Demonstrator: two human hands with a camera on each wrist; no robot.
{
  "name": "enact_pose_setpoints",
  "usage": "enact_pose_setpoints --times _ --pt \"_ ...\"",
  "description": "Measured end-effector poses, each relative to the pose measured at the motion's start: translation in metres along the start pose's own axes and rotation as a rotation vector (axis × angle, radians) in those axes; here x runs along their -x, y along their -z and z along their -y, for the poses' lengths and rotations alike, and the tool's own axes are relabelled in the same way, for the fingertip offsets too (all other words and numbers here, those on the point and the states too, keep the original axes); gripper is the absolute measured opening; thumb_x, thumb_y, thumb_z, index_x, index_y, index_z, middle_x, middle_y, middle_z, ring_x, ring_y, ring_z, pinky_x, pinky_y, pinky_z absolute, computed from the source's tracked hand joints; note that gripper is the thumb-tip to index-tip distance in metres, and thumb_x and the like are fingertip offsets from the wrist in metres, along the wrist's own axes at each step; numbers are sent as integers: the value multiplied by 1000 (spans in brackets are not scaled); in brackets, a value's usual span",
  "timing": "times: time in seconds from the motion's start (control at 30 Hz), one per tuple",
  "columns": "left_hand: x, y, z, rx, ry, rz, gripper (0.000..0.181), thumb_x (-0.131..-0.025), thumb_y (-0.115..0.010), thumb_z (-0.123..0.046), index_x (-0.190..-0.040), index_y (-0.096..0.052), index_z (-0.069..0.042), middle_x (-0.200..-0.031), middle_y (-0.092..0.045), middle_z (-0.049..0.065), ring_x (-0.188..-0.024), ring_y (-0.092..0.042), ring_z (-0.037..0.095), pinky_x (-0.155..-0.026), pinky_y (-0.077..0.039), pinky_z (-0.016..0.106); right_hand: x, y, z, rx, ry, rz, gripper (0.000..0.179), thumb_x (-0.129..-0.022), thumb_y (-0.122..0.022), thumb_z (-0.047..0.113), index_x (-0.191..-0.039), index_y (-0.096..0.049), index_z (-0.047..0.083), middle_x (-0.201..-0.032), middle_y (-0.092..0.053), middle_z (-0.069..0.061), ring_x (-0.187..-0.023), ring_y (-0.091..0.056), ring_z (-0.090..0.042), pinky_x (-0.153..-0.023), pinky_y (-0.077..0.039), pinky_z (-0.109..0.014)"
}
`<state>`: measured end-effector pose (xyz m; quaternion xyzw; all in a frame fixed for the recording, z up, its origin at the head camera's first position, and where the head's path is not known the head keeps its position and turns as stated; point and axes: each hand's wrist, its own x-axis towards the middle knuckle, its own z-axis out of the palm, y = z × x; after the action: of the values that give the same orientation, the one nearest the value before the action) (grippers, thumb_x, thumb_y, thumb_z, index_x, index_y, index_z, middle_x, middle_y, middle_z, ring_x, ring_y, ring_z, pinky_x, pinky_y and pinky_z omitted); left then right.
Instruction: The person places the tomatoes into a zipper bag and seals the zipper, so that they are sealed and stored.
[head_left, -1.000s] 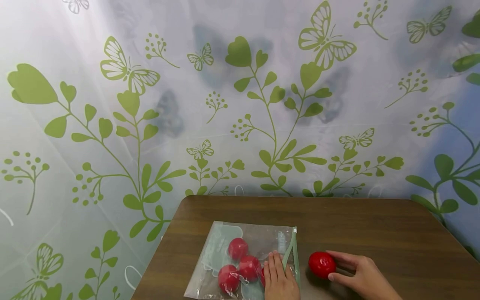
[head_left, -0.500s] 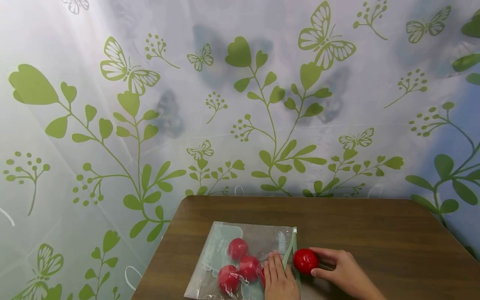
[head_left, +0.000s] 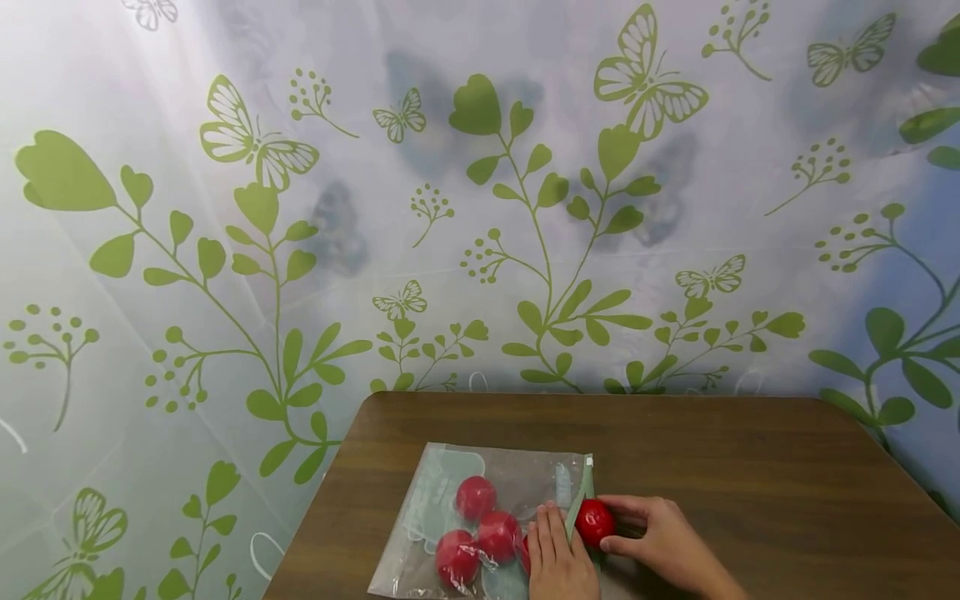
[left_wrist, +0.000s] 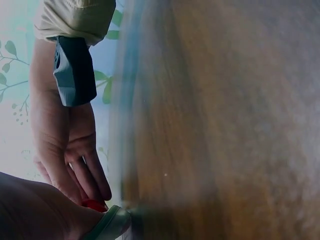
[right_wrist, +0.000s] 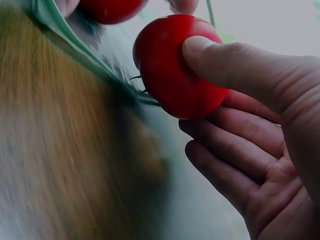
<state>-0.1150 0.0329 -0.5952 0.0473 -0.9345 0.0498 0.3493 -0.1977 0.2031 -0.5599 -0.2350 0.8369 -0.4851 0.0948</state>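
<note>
A clear zip bag (head_left: 517, 467) with a green zip edge lies on the table, several red tomatoes (head_left: 476, 498) inside it. My left hand (head_left: 561, 554) rests on the bag near its mouth, fingers straight on top. In the left wrist view its thumb (left_wrist: 112, 220) is hooked under the green edge, lifting the upper lip. My right hand (head_left: 652, 533) holds another red tomato (right_wrist: 170, 65) from the side, thumb on one face and fingers behind it. That tomato sits right at the gaping mouth, overlapping the green edge. Another tomato (right_wrist: 110, 7) shows past the lip, partly hidden.
The brown wooden table (head_left: 750, 467) has rounded far corners. Behind it hangs a pale curtain (head_left: 450, 208) with green leaves and butterflies. A dark device (left_wrist: 75, 72) is strapped at the right wrist, below a beige sleeve (left_wrist: 75, 20).
My right hand has slid the tomato leftwards over the table, from right of the bag to its mouth. My left hand and the bag have stayed in place.
</note>
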Motion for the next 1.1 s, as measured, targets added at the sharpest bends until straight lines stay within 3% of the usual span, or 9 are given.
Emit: enact_pose_setpoints --times 0.13,0.23,0.33,0.47,0.57,0.63,0.83,0.9,1.1 --pt "1 -7 0 23 6 -97 73 -120 -9 -27 -124 -78 -6 -135 -76 7 -127 -72 22 -139 3 37 -5 -6 5 23 12 3 65 -88 -94 33 -136 -72 -4 -133 -76 -24 -116 -79 -37 -92 -67 -41" --pt "2 -7 1 26 -9 -102 58 -120 -24 -26 -122 -78 -5 -135 -76 8 -127 -71 23 -139 5 38 -6 -10 7 47 18 -1 65 -87 -94 32 -136 -72 -5 -133 -76 -25 -116 -78 -39 -92 -66 -44" --pt "3 -6 2 10 -33 -91 38 -104 -55 -30 -121 -79 -5 -136 -75 10 -128 -71 25 -140 -7 40 -8 -14 9 86 20 -15 64 -87 -95 32 -135 -73 -3 -132 -77 -22 -116 -78 -38 -93 -66 -45" --pt "2 -2 3 1 -47 -69 46 -84 -76 -34 -120 -80 -5 -135 -76 12 -127 -72 27 -126 -44 41 -11 -18 11 118 31 -29 64 -86 -95 33 -135 -73 -3 -132 -77 -21 -115 -79 -38 -93 -66 -47" --pt "1 2 3 -1 -44 -4 49 -84 -83 -36 -122 -80 -6 -138 -75 12 -129 -71 26 -110 -56 39 -10 -18 11 125 40 -27 64 -87 -94 34 -135 -73 -4 -132 -77 -22 -115 -79 -38 -93 -66 -47" --pt "2 4 2 5 -37 56 49 -88 -82 -38 -125 -78 -6 -141 -73 10 -133 -69 26 -121 -49 40 -8 -16 12 128 40 -27 64 -88 -93 34 -135 -73 -4 -132 -77 -22 -115 -79 -37 -92 -66 -46" --pt "3 -5 -2 43 17 -81 52 -120 -33 -28 -122 -79 -4 -136 -77 7 -127 -72 22 -139 -1 36 -4 -11 14 97 26 -33 57 -90 -91 29 -134 -74 -2 -132 -77 -23 -113 -80 -37 -90 -67 -43" --pt "2 -10 -2 41 10 -177 72 -120 -12 -24 -116 -81 -2 -130 -79 9 -122 -75 23 -139 -1 38 -5 -11 16 99 26 -30 53 -91 -91 27 -133 -75 -1 -131 -77 -22 -113 -80 -37 -90 -67 -44" --pt "-1 -21 1 31 -23 -315 73 -120 -12 -18 -108 -82 -1 -123 -81 13 -116 -77 26 -140 -6 43 -13 -20 25 158 69 -57 44 -92 -90 21 -127 -77 -1 -125 -80 -21 -109 -81 -37 -87 -68 -44"
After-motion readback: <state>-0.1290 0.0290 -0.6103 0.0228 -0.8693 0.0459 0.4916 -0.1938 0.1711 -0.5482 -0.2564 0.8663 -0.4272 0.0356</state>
